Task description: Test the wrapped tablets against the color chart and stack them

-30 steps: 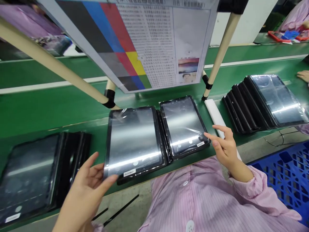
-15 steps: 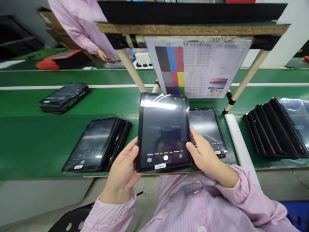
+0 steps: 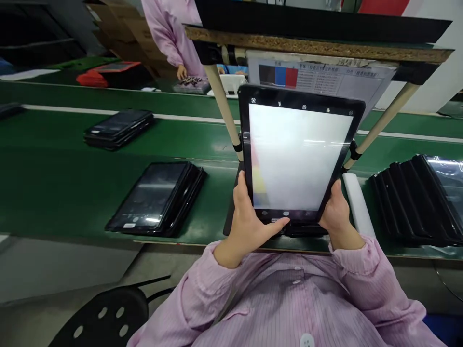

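tablet (image 3: 300,156) is up off the bench, held in both hands above the near edge of the green benchtop (image 3: 213,212), tilted w/ its screen facing the wearer. l hand (image 3: 248,219) is clamped on the lower l corner: one finger runs up along the l edge, thumb lies across the bottom border just below the round white button; other fingers are hidden, prob behind, can't tell how they sit. r hand (image 3: 336,212) is closed round the lower r edge, thumb up along the side, remaining fingers out of sight behind.

screen is lit, mostly white, w/ faint pink, yellow & blue patches at its l side and a row of small icons up top. behind it hangs a printed sheet (image 3: 325,79) w/ grey, blue & red blocks, under a wooden shelf (image 3: 311,45) on beige poles; tablet covers the sheet's lower part. a dark device (image 3: 306,230) lies on the bench below, mostly covered.

to the r, a white strip (image 3: 358,202), then a leaning stack of black tablets (image 3: 408,202). to the l, a small pile (image 3: 155,193) near the edge, another pile (image 3: 119,126) farther back. across the bench, a co-worker's hand (image 3: 181,72) is near some small parts, too small to make out.
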Demonstrator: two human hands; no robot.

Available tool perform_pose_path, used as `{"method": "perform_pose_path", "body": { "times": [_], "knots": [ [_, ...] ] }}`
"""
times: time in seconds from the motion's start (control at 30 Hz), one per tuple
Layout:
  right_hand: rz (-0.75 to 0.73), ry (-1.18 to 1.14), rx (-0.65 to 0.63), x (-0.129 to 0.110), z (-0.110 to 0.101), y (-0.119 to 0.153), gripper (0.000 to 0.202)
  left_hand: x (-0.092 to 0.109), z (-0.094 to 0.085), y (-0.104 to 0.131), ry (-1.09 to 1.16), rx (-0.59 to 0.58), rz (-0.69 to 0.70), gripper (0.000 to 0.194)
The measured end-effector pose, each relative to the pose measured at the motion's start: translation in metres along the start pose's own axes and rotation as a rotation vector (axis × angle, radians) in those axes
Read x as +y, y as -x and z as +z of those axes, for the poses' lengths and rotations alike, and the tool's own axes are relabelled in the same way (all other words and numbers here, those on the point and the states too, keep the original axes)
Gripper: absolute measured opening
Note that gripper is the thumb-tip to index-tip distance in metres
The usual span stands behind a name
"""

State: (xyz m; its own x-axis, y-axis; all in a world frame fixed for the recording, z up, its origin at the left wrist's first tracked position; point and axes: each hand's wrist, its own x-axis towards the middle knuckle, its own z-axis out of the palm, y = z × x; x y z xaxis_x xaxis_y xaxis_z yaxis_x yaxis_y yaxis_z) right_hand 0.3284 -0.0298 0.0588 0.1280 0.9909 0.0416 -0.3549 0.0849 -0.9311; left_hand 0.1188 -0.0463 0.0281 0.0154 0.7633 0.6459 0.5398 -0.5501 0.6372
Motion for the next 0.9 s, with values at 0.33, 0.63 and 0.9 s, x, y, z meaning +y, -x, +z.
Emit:
{"method": "perform_pose_path", "body": {
  "times": [0.33, 0.63, 0.9],
  "knots": [
    [-0.035, 0.059, -0.013, 0.004, -0.002, -0.001, 0.080, 0.000, 0.007, 0.004, -0.074, 0.010, -0.029, 0.148],
    [-0.022, -0.036, 0.001, 0.005, 0.000, -0.001, 0.072, -0.009, 0.009, 0.007, 0.038, 0.033, -0.035, 0.140],
    [-0.325, 0.323, -0.106, -0.007, -0.009, 0.016, 0.071, -0.006, -0.011, -0.001, 1.029, 0.070, -0.548, 0.051]
  ]
}}
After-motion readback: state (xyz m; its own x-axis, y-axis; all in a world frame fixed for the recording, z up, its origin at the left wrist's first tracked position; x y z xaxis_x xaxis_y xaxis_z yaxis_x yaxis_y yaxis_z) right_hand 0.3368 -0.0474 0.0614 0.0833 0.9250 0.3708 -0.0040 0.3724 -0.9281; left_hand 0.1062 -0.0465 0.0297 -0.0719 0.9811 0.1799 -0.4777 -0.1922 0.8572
